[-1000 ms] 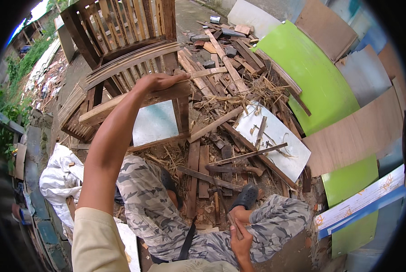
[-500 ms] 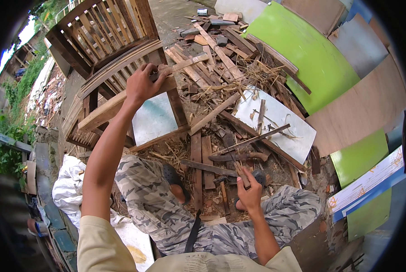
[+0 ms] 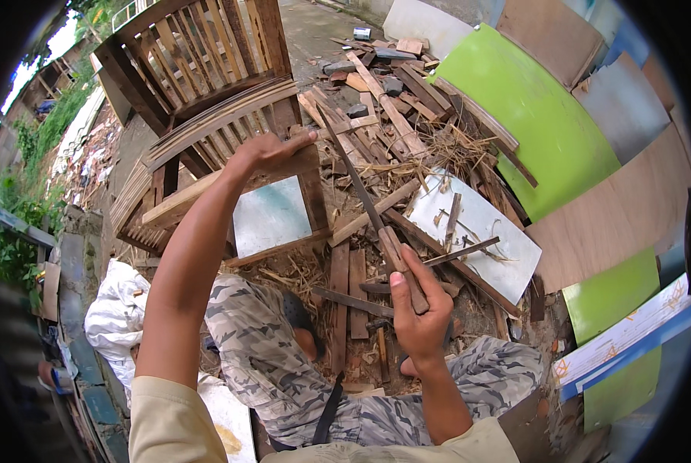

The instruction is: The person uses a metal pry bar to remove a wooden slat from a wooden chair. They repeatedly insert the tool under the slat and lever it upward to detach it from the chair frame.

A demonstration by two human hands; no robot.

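My left hand is closed over the right end of a thick wooden beam, its forefinger stretched along the end. The beam lies across the front of a slatted wooden chair. In my right hand is a long, narrow, dark blade with a wooden handle. It points up and away, its tip just right of the beam's end; whether its edge is toothed I cannot tell. On the ground between my feet lie a hammer and a dark flat bar.
Scrap wood and straw are heaped ahead. A white board lies at right, beside a green panel and a brown plywood sheet. A white sack sits at my left, by a low block wall.
My right hand has risen from near the ground, lifting the blade up toward the beam's end. My left hand stays on the beam, with its forefinger now stretched out. The view has shifted slightly.
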